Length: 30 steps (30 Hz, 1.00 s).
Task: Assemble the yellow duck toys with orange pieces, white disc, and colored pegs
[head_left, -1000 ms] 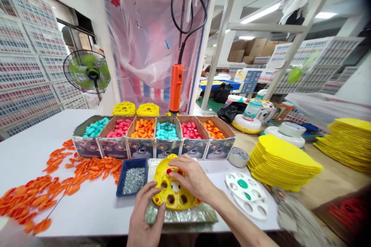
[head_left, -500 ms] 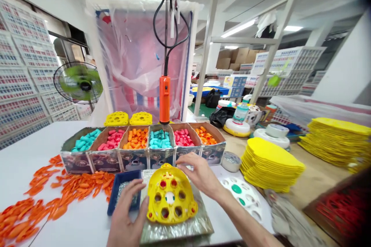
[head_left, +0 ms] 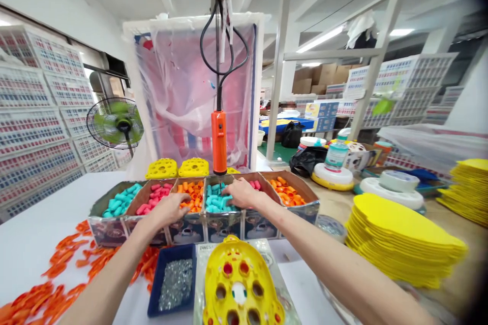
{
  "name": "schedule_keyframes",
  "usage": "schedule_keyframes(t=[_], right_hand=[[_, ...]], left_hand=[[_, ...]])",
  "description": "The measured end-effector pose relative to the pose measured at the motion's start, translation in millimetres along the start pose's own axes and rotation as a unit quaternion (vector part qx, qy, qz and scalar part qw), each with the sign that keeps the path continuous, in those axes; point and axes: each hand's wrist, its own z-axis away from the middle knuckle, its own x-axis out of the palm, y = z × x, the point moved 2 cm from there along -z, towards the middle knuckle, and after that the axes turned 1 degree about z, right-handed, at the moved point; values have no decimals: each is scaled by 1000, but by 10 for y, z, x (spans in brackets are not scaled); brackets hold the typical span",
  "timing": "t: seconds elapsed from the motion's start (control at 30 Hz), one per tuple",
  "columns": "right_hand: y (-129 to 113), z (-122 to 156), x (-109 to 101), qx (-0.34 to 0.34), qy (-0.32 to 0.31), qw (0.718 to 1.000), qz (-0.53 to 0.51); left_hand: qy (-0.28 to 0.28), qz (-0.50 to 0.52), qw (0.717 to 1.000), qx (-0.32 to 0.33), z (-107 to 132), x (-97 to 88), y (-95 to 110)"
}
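Note:
A row of cardboard compartments (head_left: 263, 224) holds teal, pink and orange plastic pieces. My left hand (head_left: 170, 208) reaches over the front wall into the orange compartment (head_left: 192, 194), its fingers curled down among the pieces. My right hand (head_left: 238, 193) is in the middle teal compartment (head_left: 214, 202), fingers bent and pinching at the teal pieces. Near me, a yellow perforated plastic shell (head_left: 240, 284) lies on a shiny sheet with some red pieces set in its holes; neither hand touches it. An orange electric screwdriver (head_left: 218, 142) hangs on a cable just above the teal compartment.
A blue tray of small screws (head_left: 173, 279) sits left of the yellow shell. Loose orange pieces (head_left: 57, 274) are scattered at the left. Stacks of flat yellow plates (head_left: 400, 233) fill the right. A tape roll (head_left: 330, 223), a fan (head_left: 114, 123) and crates stand around.
Both hands have let go of the yellow shell and moved forward into the compartments, left to orange, right to teal. The view has tilted upward.

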Motion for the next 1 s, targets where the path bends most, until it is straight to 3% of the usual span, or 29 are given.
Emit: schedule_keyframes(t=[0.2, 0.37, 0.5, 0.7, 1.0], right_hand=[[-23, -228, 196, -24, -78, 997, 0], [57, -173, 186, -28, -51, 998, -29], [115, -25, 114, -12, 46, 997, -55], [115, 371, -47, 12, 190, 976, -109], [-257, 1056, -198, -30, 255, 950, -177]], left_hand=[[-162, -15, 987, 7, -424, 175, -109], [-191, 0, 982, 3, -478, 257, -181], [-133, 8, 991, -13, -425, 202, -226], [12, 30, 999, -31, -322, 137, -196], [154, 175, 972, 29, 120, 54, 21]])
